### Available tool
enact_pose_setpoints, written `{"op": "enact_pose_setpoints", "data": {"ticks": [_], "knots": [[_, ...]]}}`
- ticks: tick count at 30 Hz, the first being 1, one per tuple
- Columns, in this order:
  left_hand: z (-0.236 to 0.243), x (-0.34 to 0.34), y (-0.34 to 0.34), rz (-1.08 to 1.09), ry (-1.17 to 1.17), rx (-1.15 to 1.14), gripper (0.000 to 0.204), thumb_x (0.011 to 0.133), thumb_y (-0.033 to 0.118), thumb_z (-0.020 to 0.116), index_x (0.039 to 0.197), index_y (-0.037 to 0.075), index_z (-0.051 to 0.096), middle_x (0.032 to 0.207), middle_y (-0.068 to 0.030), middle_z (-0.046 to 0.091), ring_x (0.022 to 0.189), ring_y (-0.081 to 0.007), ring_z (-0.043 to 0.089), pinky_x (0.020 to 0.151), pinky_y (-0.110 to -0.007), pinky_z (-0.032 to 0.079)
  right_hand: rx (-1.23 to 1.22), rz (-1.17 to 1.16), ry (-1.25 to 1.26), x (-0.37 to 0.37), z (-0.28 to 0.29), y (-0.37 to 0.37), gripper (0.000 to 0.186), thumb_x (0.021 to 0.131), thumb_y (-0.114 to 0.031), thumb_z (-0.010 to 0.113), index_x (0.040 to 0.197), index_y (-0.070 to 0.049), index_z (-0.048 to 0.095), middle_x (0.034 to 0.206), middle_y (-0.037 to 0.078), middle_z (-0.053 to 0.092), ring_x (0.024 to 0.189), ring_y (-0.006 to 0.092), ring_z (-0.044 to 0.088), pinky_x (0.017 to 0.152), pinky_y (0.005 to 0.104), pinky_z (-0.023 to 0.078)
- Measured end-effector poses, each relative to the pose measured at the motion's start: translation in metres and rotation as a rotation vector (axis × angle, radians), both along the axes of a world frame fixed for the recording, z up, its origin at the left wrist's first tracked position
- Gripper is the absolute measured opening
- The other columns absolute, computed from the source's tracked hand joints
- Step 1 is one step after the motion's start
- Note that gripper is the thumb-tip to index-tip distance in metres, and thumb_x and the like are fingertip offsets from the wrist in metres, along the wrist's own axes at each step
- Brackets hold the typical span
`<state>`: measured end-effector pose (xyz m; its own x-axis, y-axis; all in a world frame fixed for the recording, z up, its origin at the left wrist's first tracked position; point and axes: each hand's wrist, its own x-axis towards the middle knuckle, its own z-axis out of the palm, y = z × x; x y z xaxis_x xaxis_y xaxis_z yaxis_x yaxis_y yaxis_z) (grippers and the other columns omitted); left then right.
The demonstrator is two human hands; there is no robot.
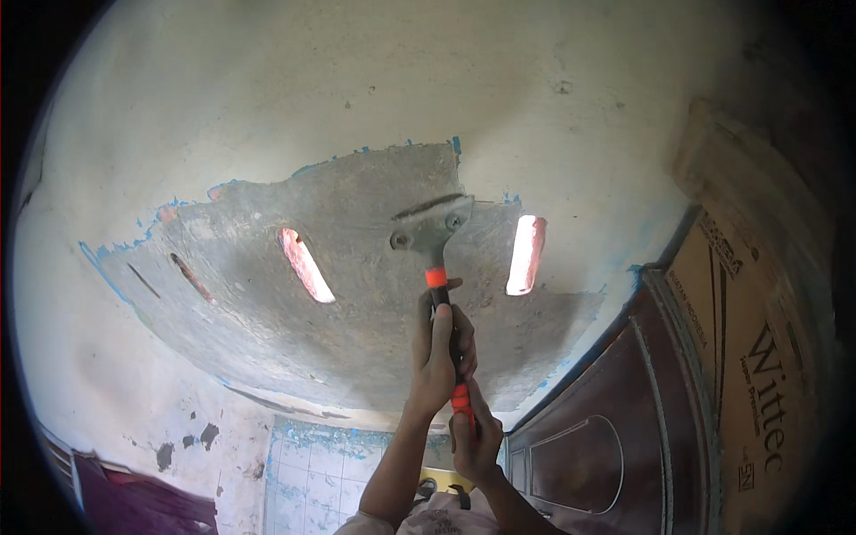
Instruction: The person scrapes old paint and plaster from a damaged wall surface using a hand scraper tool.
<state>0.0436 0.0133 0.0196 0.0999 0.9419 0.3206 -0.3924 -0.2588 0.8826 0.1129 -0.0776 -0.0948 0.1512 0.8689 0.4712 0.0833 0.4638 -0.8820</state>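
Note:
A long-handled paint scraper (434,234) points up toward the wall, its wide metal head bolted to a black and red handle. My left hand (435,352) wraps the handle's upper part below the red collar. Lower down, my right hand (476,439) grips near the red end of the same handle. The blade's edge lies at or very near a patch of bare grey plaster (357,205); whether it touches, I cannot tell. Around the patch is off-white paint (294,80) with ragged blue edges.
Narrow slots pierce the wall, including a bright one (526,255) right of the scraper and another (306,266) to its left. A dark door panel (580,428) and a brown cardboard sheet (740,357) stand at right. Purple cloth (143,499) hangs at lower left, near white tiles (308,481).

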Motion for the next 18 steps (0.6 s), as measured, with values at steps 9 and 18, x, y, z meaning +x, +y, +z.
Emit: {"op": "enact_pose_setpoints", "data": {"ticks": [9,18], "knots": [[-0.005,0.009,-0.008,0.071,-0.026,-0.094,0.050,0.114,0.037,0.032,0.150,0.004,0.038,0.062,0.0036,0.033,0.043,-0.0040,0.029,0.040,-0.021,0.033,0.052,0.042,-0.018,0.000,-0.007,0.006,0.058,0.103,-0.008,0.041,0.158,0.005,0.031,0.064,0.003,0.057,0.049,0.0071,0.050,0.047,0.0265,0.040],[0.023,0.008,-0.002,0.027,-0.062,-0.045,0.049,0.114,0.039,0.033,0.149,0.006,0.040,0.057,0.0061,0.026,0.044,-0.0034,0.025,0.040,-0.021,0.030,0.018,-0.003,-0.019,-0.001,0.022,0.008,0.056,0.103,-0.005,0.049,0.156,0.004,0.035,0.077,0.011,0.064,0.057,0.0091,0.052,0.052,0.0279,0.040]]}}
